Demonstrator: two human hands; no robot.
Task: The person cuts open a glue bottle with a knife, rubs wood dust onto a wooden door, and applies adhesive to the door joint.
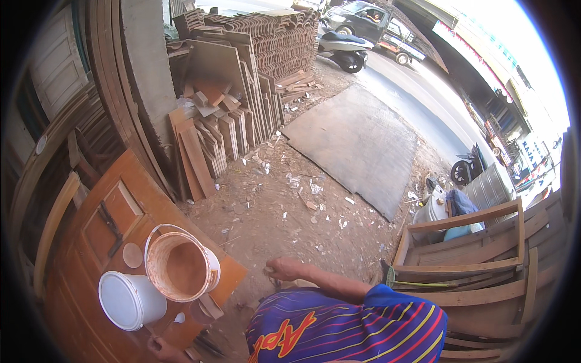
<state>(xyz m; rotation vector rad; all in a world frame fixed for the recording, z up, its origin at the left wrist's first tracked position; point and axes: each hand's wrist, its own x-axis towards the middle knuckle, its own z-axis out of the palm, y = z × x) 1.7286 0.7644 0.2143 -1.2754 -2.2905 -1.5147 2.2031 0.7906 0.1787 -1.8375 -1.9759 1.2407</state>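
At the lower left edge, my left hand [162, 349] is partly in view beside the orange-brown panelled door [75, 290]. Its fingers look curled, and what they hold, if anything, is too small to make out. My right hand [282, 268] is closed over the littered ground, right of the door; I cannot make out anything in it. Standing on the door is an open bucket [209, 269] with brown residue inside. Touching it is a white bucket [121, 300] lying on its side. A round tan disc [132, 255] and a dark long-handled tool [110, 227] lie behind them.
Leaning boards [236, 130] and stacked roof tiles [284, 45] stand at the back left. A large flat sheet [357, 145] lies on the ground ahead. Wooden frames [460, 266] and a grey bin [491, 184] crowd the right side. Beyond is a road with a motorbike [345, 48] and vehicles.
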